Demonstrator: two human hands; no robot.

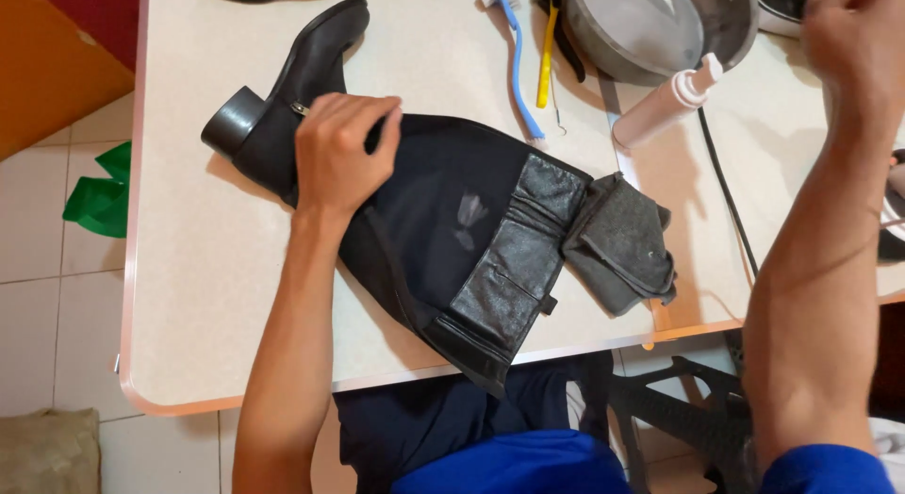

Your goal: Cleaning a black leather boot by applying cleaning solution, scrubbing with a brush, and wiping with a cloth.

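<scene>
Black leather boot (415,221) lies across the middle of the frame on the table (189,296), my left hand (341,150) pressing its ankle, fingers curled, while my right hand (853,32), upper right, is fisted on nothing visible.

Tall black boot (434,230) lay on its side across pale tabletop (207,296), heel to upper left, shaft w/ leather cuff hanging over the near edge. Left hand (344,155) pressed flat on boot near the ankle. Right hand (853,32) raised at top right, fist closed, nothing visible in it. Dark grey cloth (622,244) lay touching the cuff. Behind: blue brush (517,60), yellow tool (547,51), metal bowl (660,27), white pump bottle (667,103) on its side
</scene>
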